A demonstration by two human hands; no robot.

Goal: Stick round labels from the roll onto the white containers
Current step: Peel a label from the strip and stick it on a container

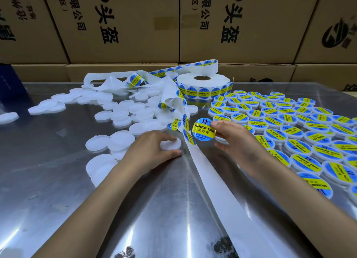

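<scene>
Two bare hands work on a shiny metal tabletop [58,180], close to the label roll [203,87] that stands at its far side. The left hand [152,147], nearer the viewer than the roll, has its fingers curled round one plain white container [171,144], which sits on the tabletop. The right hand [233,137] pinches a round blue-and-yellow label [204,129] by its edge between thumb and fingertips, holding it in the air just right of that container and facing the camera. A white backing strip [212,176] runs from the roll down between the two hands toward the viewer, its near stretch bare of labels, with a few labels on it close to the held one. Left of the roll lies a loose scatter of unlabelled white containers [123,114] and crumpled backing. Right of the roll, many labelled containers [289,130] lie packed in rows. Behind the roll stand cardboard boxes [123,21] with printed characters.
</scene>
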